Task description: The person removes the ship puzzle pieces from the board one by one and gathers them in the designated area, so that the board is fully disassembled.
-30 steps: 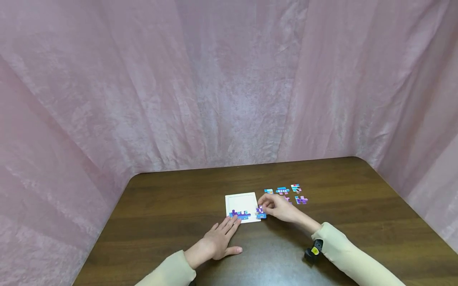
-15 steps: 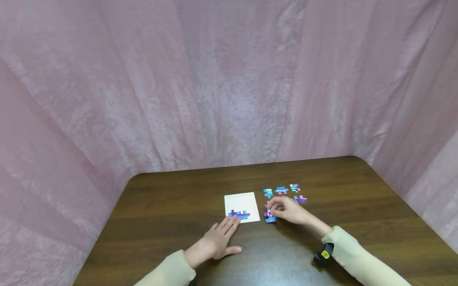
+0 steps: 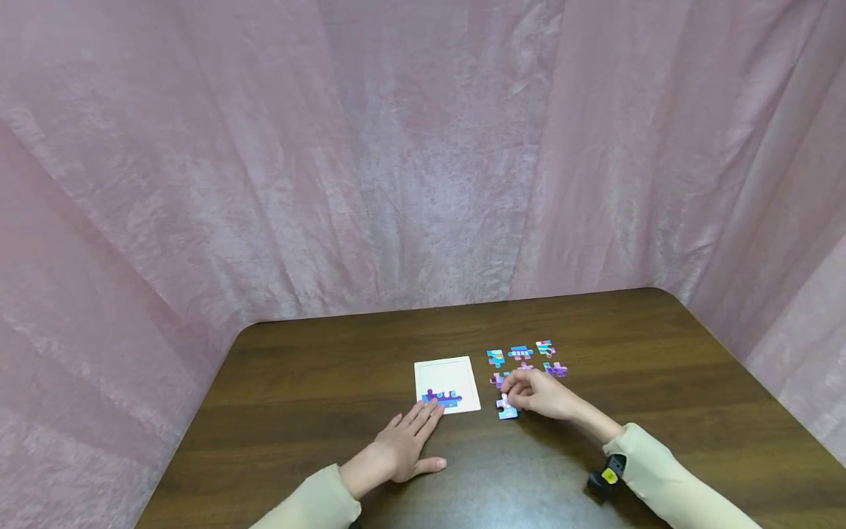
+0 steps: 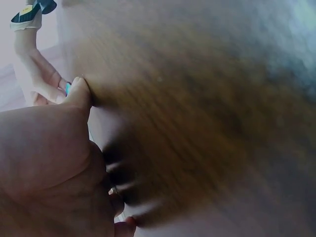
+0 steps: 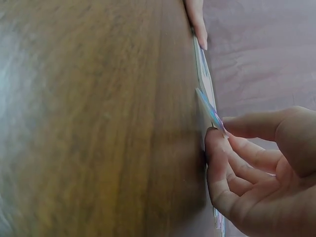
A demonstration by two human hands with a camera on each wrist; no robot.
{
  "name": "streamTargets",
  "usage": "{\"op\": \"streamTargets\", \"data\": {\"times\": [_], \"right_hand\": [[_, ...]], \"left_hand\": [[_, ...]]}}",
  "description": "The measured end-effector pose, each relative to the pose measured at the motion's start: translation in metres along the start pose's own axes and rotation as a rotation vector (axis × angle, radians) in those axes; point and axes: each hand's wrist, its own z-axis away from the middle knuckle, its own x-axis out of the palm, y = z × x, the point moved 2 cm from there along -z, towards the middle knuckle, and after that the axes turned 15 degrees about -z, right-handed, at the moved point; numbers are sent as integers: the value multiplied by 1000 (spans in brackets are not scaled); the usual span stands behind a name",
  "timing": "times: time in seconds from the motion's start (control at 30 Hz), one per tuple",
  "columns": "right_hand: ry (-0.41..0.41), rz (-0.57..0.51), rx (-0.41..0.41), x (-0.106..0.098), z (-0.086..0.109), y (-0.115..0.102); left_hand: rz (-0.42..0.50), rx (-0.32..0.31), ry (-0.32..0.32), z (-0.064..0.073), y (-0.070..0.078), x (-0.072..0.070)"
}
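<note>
Flat on the table, my left hand (image 3: 406, 443) reaches with straight fingers onto the near-left edge of a white puzzle tray (image 3: 441, 371). Joined purple and blue puzzle pieces (image 3: 444, 397) lie along the tray's near side, partly covered by those fingertips. To the right of the tray, my right hand (image 3: 538, 394) pinches a puzzle piece (image 3: 507, 408) with blue, white and pink print. In the right wrist view that puzzle piece (image 5: 211, 112) is tilted between thumb and fingertip. The left wrist view shows my left hand (image 4: 54, 163) mostly from the palm side.
Several loose puzzle pieces lie beyond my right hand, among them a blue one (image 3: 496, 358), a striped one (image 3: 545, 348) and a purple one (image 3: 555, 369). The brown wooden table (image 3: 317, 382) ends at a pink curtain (image 3: 423, 184).
My right hand has moved right and slightly nearer, carrying the puzzle piece away from the tray's right edge. The loose pieces behind it show more. My left hand has stayed in place.
</note>
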Motion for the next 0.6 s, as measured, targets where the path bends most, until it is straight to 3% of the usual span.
{"op": "streamTargets", "data": {"times": [0.23, 0.6], "right_hand": [[9, 77, 4, -1, -1, 2], [27, 176, 6, -6, -2, 3]], "left_hand": [[-28, -14, 2, 2, 0, -1], [-7, -5, -30, 10, 4, -23]]}}
